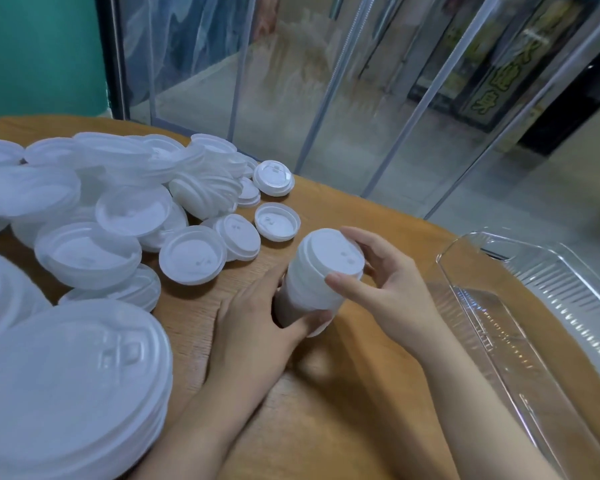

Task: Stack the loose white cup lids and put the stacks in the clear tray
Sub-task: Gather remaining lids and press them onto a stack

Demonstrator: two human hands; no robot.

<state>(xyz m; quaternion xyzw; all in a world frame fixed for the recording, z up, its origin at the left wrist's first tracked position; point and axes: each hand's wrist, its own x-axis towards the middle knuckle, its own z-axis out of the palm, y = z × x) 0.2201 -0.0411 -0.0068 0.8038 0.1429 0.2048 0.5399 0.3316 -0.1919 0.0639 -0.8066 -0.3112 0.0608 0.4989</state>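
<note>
A short stack of white cup lids (321,278) is held tilted just above the wooden table (347,403), between both hands. My left hand (257,327) grips its lower end from the left, thumb curled under the bottom lid. My right hand (392,289) curls round its upper end, fingers on the far rim and thumb on the near rim. A heap of loose white lids (125,202) covers the table's left half. The clear tray (520,327) lies to the right of my hands and holds no lids that I can see.
A tall lid stack (70,386) rises close to the camera at the lower left. Single lids (277,221) lie just beyond my hands. Glass panels with metal frames (326,98) stand behind the table's far edge. The tray reaches the table's right edge.
</note>
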